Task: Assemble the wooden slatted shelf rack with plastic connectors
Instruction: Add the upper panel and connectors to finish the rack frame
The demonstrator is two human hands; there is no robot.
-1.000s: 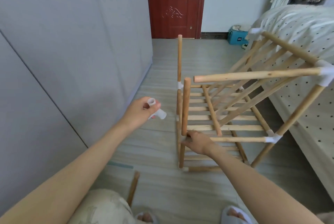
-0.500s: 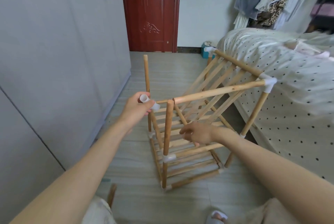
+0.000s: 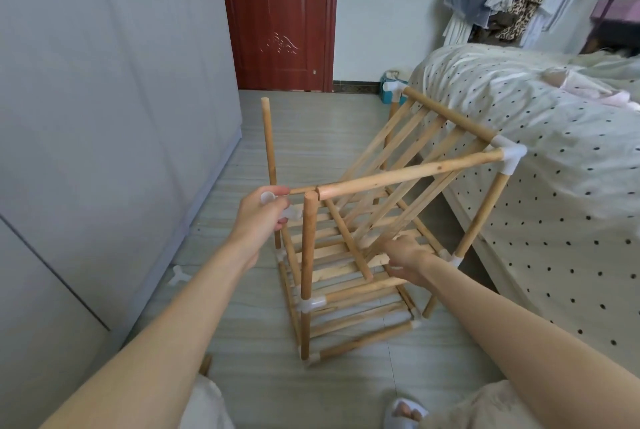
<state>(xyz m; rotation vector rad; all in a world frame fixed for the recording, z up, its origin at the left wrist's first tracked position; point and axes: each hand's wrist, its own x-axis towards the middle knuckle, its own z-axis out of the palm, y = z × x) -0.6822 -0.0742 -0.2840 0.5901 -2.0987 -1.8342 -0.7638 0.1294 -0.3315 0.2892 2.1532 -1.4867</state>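
Head view. My left hand [image 3: 259, 217] grips a white plastic connector [image 3: 273, 204], fingers curled round it, one open socket facing up. It sits just left of the bare top of the near upright dowel [image 3: 308, 248] and the free end of the top rail [image 3: 408, 174]; rail end and dowel top are near each other but not joined.

My right hand [image 3: 403, 260] is down inside the rack [image 3: 349, 266], on the slats of the middle shelf. Fingers look curled round a slat, but the grip is partly hidden, so I cannot tell for sure.

Rack stands on the floor [image 3: 242, 352], partly built. The top slatted panel [image 3: 415, 158] is tilted, its far edge high by the bed [image 3: 540, 169]. The corner connector [image 3: 509, 155] on the right already takes the rail and the right upright. A far-left dowel [image 3: 269, 141] stands up with a bare top.

Containers: only a teal box [image 3: 389, 91] by the far wall, contents unclear.

Room: grey cupboard wall [image 3: 104, 117] close on the left, bed edge just beside the rack on the right, open floor strip between, running to the red door [image 3: 277, 16]. A spare white connector [image 3: 180, 275] lies on the floor near the cupboard base. A loose dowel end [image 3: 206, 364] shows by my knee.
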